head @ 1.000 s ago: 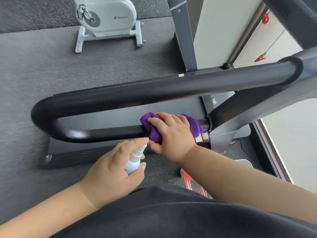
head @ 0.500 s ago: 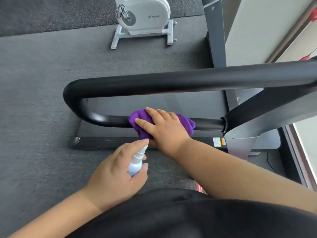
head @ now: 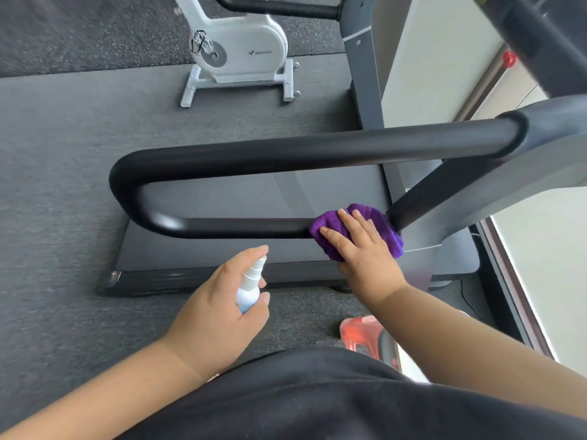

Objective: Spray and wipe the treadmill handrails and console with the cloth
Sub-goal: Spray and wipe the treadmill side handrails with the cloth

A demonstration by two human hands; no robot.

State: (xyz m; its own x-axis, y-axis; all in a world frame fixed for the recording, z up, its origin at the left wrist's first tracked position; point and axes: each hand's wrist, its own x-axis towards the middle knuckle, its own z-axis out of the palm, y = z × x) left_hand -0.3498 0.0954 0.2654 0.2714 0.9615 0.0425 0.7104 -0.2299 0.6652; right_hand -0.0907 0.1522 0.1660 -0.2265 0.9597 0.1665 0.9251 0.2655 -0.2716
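Purple cloth [head: 355,231] pressed on handrail [head: 241,227] by flat right fingers [head: 344,238]; left fingers [head: 244,260] grip spray bottle [head: 249,292].

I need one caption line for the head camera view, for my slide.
Right hand presses purple cloth on treadmill handrail; left hand holds spray bottle.

Bright daylight from right; glare on handrail [head: 171,222] bend; motion blur, wide-angle warp at edges.

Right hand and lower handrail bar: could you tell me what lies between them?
The purple cloth, pressed by the right hand onto the lower handrail bar; head view.
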